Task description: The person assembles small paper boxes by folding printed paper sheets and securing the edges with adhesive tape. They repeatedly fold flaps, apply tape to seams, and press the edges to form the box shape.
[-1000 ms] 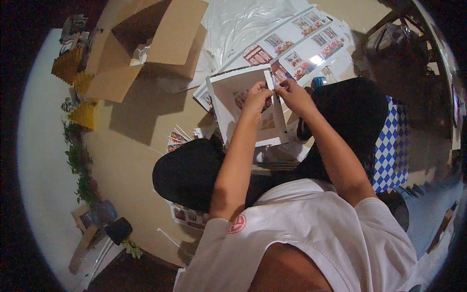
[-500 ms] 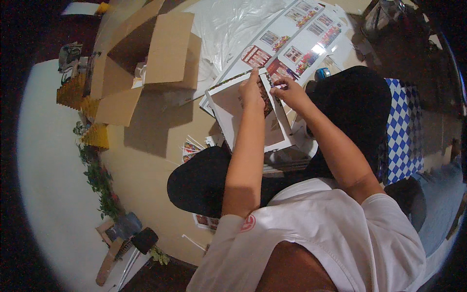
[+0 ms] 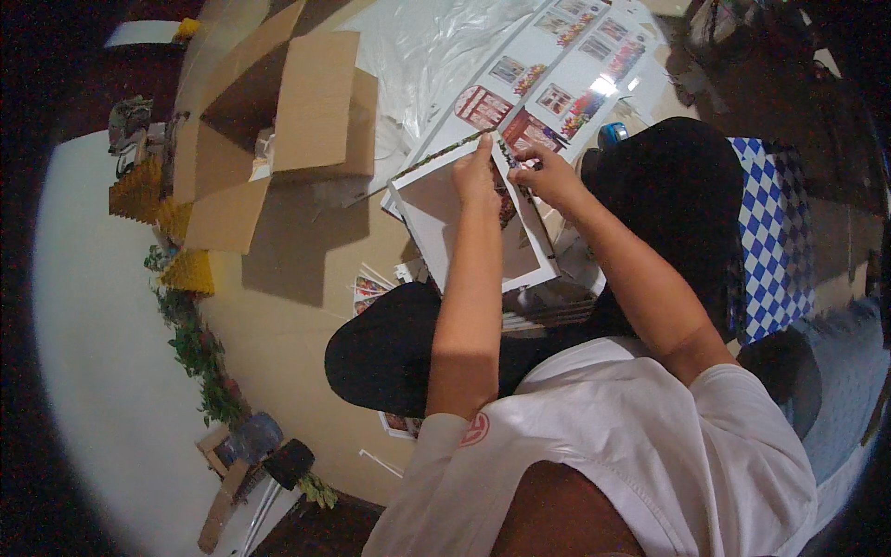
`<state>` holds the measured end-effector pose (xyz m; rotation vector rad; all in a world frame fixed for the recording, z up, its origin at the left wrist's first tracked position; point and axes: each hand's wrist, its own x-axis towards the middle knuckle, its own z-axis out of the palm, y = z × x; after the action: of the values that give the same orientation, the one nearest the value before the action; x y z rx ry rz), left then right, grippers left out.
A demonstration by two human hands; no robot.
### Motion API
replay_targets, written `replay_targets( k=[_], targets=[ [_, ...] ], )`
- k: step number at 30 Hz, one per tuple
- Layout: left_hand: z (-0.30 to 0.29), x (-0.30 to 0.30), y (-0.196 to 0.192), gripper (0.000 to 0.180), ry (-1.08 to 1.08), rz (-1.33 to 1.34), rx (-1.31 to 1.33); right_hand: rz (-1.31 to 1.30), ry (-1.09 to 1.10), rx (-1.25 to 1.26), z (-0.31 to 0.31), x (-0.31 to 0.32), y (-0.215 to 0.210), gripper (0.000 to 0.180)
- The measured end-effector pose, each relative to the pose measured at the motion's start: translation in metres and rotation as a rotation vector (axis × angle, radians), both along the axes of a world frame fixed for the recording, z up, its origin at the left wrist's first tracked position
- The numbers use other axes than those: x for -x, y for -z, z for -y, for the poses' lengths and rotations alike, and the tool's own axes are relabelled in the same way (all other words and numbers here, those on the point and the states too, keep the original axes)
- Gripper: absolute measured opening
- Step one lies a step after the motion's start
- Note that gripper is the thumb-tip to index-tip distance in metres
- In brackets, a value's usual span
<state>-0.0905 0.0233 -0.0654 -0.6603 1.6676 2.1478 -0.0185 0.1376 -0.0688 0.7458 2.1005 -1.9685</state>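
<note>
A shallow white box (image 3: 434, 221) with white rims and a dark patterned outer edge rests tilted over my lap. My left hand (image 3: 476, 178) grips its far side, thumb up along the rim and fingers reaching inside. At the far right corner of the box, my right hand (image 3: 549, 176) has its fingers pinched together against the patterned edge. Something small and dark shows at those fingertips, too small to name. Beyond both hands lies a printed sheet (image 3: 510, 97) with pictures of windows, doors and flowers.
An opened cardboard box (image 3: 320, 102) stands at the far left beside clear plastic sheeting (image 3: 413, 65). A blue tape roll (image 3: 613, 136) sits near my right knee. Small printed pieces (image 3: 369, 290) lie by my left knee. On the right is a blue-and-white checkered thing (image 3: 778, 241).
My right hand has shifted slightly left and down along the box's edge, its fingers more curled. My left hand keeps its grip. The view has tilted a little.
</note>
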Motion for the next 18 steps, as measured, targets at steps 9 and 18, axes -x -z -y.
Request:
replay_targets(
  k=[9,18],
  targets=[
    [-0.001,-0.005,-0.005,0.023,0.019,0.034,0.000,-0.910,0.379,-0.142,-0.095,-0.047,-0.188,0.022],
    [0.003,0.006,0.000,0.030,0.152,0.154,-0.026,0.123,0.084,-0.307,-0.271,-0.107,0.164,0.035]
  ],
)
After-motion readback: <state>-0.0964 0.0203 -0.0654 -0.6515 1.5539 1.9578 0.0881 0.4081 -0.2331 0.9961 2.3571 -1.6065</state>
